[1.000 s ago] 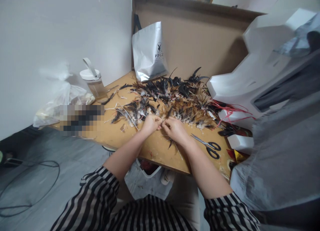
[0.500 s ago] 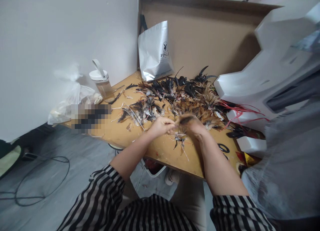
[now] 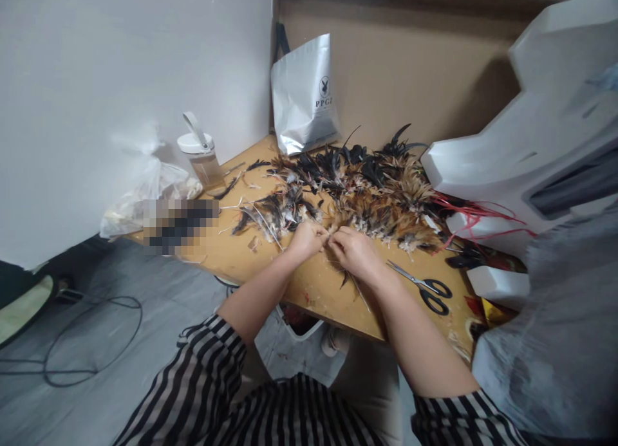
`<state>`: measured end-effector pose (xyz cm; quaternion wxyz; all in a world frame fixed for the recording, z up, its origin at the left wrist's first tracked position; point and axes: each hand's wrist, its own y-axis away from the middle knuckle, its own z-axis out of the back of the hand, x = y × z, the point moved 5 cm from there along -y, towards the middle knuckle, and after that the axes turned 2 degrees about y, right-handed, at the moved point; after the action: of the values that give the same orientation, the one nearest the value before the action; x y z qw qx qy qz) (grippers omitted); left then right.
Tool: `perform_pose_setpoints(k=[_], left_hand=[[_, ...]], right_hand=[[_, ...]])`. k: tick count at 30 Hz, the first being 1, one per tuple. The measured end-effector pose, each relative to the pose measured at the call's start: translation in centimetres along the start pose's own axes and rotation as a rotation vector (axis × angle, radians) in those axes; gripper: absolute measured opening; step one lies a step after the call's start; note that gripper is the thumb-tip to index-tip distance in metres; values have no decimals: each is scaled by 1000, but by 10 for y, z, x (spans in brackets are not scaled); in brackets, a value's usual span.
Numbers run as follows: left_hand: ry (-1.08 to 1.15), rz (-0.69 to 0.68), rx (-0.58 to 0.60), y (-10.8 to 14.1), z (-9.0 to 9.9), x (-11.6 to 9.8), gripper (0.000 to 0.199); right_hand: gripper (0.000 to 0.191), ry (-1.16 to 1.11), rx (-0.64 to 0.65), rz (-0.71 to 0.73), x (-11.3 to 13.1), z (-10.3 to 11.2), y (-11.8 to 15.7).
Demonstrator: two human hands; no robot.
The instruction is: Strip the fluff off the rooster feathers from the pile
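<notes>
My left hand [image 3: 309,241] and my right hand [image 3: 356,253] meet above the table's near part, both closed in a pinch with the fingertips almost touching. Between them they grip a small brown feather [image 3: 333,224], mostly hidden by my fingers. Just beyond the hands lie brown feather bunches [image 3: 371,214]. To the left is a heap of dark and white feathers [image 3: 277,211]. Loose feather scraps [image 3: 345,275] show under my right hand. Black-handled scissors [image 3: 425,288] lie to the right of my right forearm.
Black feathers [image 3: 328,166] line the back of the table [image 3: 304,285]. Behind them stands a silver bag [image 3: 306,98]. A lidded drink bottle [image 3: 203,159] and a white plastic bag [image 3: 149,195] are at left. Red strings [image 3: 477,217] and white foam [image 3: 497,282] lie at right. Below is a bin [image 3: 299,327].
My right hand, blurred with brown and dark feathers before, has come down and left to meet my left hand. The scissors, mostly hidden before, now show fully.
</notes>
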<state>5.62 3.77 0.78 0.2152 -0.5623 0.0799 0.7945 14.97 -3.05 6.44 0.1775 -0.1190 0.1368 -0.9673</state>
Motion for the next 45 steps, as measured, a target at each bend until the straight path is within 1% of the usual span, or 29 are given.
perform_pose_setpoints(k=[3,4,6,8,10,12,14,16,19,21,24,26,28,32,34,37,40,45], left_hand=[[-209,-199,81,5,-4,-12,15],[-231,-240,109,8,-6,-15,15],[-186,-273,191,13,-11,-22,12],[-65,-247,260,17,-15,-26,11],[110,-173,274,18,-16,-28,13],[285,-87,233,16,-13,-27,19],[425,-23,153,13,-8,-25,23],[552,39,69,9,-4,-21,24],[705,141,-11,6,-1,-10,24],[751,186,-41,5,-2,-4,24],[765,232,-51,4,-4,3,23],[750,247,-45,4,-5,5,22],[713,254,-47,4,-6,6,19],[591,253,-58,5,-8,4,13],[547,245,-53,5,-9,2,12],[515,233,-48,6,-10,2,10],[510,236,-34,6,-11,3,9],[492,238,49,5,-11,2,10]], right_hand=[[22,-53,5,31,-2,6,-1],[21,-110,-8,27,-7,8,-2],[18,-268,-30,-2,-23,9,-3],[18,-473,-21,-86,-42,4,-3],[20,-735,15,-198,-58,-7,-2],[22,-960,-16,-277,-66,-16,-2],[22,-1059,-66,-311,-66,-21,-4],[21,-1011,-114,-299,-59,-22,-7],[18,-777,-238,-220,-44,-13,-10],[16,-655,-317,-164,-37,-6,-9],[14,-596,-377,-120,-32,-3,-7],[13,-630,-389,-112,-33,-5,-7],[13,-730,-371,-133,-37,-11,-8],[18,-968,-245,-293,-45,-29,-11],[19,-1052,-212,-370,-45,-36,-11],[18,-1140,-235,-442,-44,-40,-10],[17,-1182,-260,-485,-43,-42,-10],[18,-1173,-322,-581,-48,-38,-8]])
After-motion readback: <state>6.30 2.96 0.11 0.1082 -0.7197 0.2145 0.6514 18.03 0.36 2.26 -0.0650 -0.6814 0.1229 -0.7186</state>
